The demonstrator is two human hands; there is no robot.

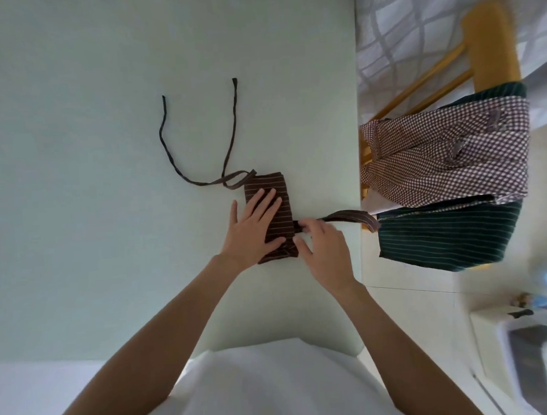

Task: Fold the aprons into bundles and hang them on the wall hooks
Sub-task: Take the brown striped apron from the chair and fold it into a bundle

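Two bare hands over pale green table [75, 153]. Left hand [254, 227]: flat, fingers spread, pressing down on one folded brown striped apron [266, 188] near right table edge. Right hand [322, 249]: fingers pinched on wide strap [351, 218] at bundle's side. Two thin tie cords [200, 138] trailing loose across tabletop. Two more aprons draped over wooden chair [490, 41]: checked apron [445, 156], dark green striped apron [446, 237].
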